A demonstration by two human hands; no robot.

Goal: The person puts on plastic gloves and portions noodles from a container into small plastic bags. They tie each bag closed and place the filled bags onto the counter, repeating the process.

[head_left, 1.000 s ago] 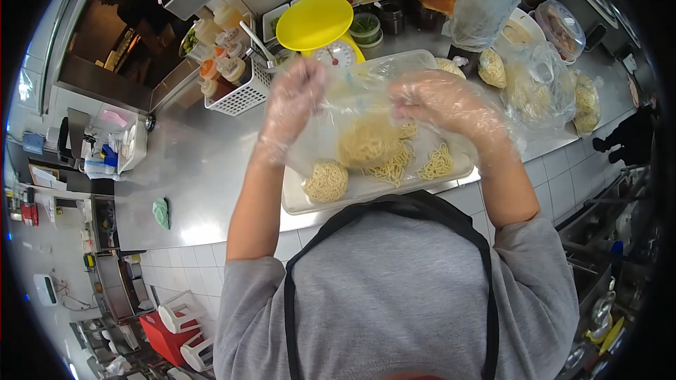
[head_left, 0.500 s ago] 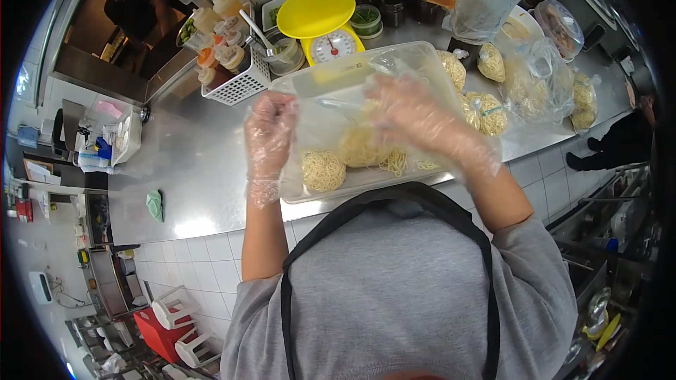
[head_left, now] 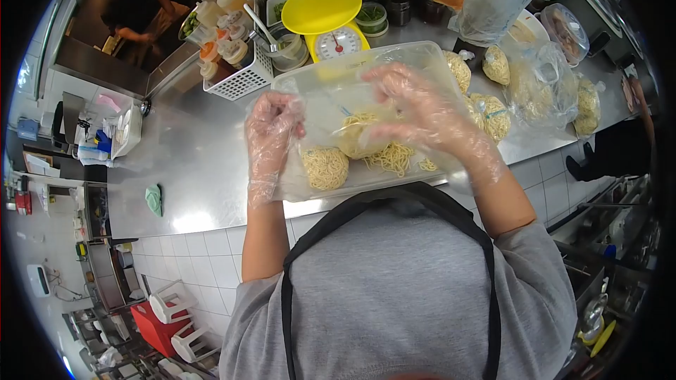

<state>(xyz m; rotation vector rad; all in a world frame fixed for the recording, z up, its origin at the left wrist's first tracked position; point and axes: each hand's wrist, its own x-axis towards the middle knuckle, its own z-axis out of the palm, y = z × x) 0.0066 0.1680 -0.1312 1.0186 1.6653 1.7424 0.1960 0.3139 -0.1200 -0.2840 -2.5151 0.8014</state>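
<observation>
Both hands wear clear plastic gloves. My left hand is closed at the left side of the translucent tub, fingertips pinched together; what they hold is too clear to make out. My right hand hovers over the tub's right part, fingers apart and curved, nothing visibly gripped. Inside the tub, a round noodle portion lies at the left. Beside it is a portion in clear plastic, partly behind my right fingers. Loose noodles lie to its right.
Behind the tub stands a yellow scale, with a white basket of bottles to its left. Bagged noodles lie to the right. A green cloth rests at far left. Another person is at upper left.
My right hand has shifted slightly right, its fingers now more clearly apart. My left hand stays nearly in place. The person at upper left has moved their arms into clearer view.
</observation>
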